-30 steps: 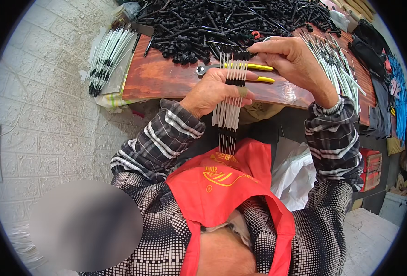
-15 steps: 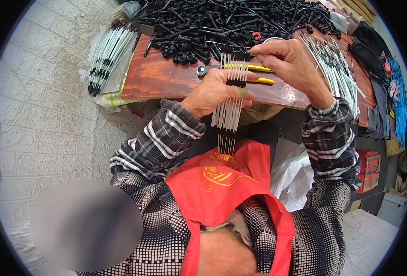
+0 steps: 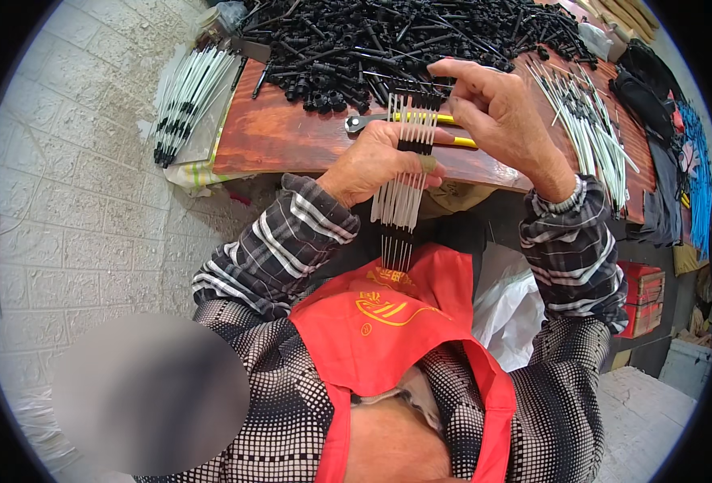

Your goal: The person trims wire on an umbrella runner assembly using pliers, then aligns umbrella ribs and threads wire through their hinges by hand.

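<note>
My left hand [image 3: 364, 165] is closed round a flat row of white rods [image 3: 396, 193] with black fittings, held upright past the table's front edge. Its thumb and fingers press the row near the middle, and thin dark ends hang below. Across the black top ends lies a thin metal wire [image 3: 380, 76]. My right hand [image 3: 505, 117] is beside the top of the row, near the wire's right end. Its index finger stretches out, the thumb is apart from it, and no object shows between them. Behind the row, yellow-handled pliers [image 3: 464, 142] lie on the table, partly covered.
A large heap of black plastic fittings [image 3: 348, 48] covers the back of the wooden table [image 3: 267, 145]. Bundled white rods [image 3: 191, 101] lie at the left, loose white rods [image 3: 589, 121] at the right. Blue strands [image 3: 697, 177] hang farther right. A red apron [image 3: 372, 338] covers my lap.
My right thumb and index finger, closed at the wire's right end before, have parted. That hand has shifted slightly; my left hand and the row of rods have hardly moved.
</note>
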Demonstrator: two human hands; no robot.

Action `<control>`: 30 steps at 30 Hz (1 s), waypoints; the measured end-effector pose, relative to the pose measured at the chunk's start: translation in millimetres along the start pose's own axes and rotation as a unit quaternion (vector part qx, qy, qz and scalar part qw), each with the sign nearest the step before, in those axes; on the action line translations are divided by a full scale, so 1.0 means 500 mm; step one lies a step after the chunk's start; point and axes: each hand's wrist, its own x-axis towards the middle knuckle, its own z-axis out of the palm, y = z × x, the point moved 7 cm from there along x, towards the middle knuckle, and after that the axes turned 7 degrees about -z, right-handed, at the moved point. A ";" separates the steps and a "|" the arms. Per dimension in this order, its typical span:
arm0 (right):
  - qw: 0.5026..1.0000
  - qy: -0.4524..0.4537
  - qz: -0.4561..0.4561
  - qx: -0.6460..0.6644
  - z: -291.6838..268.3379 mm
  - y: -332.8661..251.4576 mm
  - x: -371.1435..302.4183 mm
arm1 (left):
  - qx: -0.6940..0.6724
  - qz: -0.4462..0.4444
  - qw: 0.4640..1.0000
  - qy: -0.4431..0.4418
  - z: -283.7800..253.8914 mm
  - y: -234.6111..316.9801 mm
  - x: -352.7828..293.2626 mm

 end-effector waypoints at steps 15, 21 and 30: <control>0.990 0.118 -0.066 -0.045 -0.036 -0.053 0.003 | -0.001 -0.024 1.000 0.001 -0.030 -0.019 -0.002; 0.963 0.131 0.136 0.190 0.021 0.054 -0.082 | -0.002 -0.029 0.999 -0.032 -0.022 -0.017 0.001; 0.994 0.103 -0.027 -0.037 0.001 -0.002 -0.015 | 0.005 -0.023 0.999 -0.034 -0.023 -0.014 0.002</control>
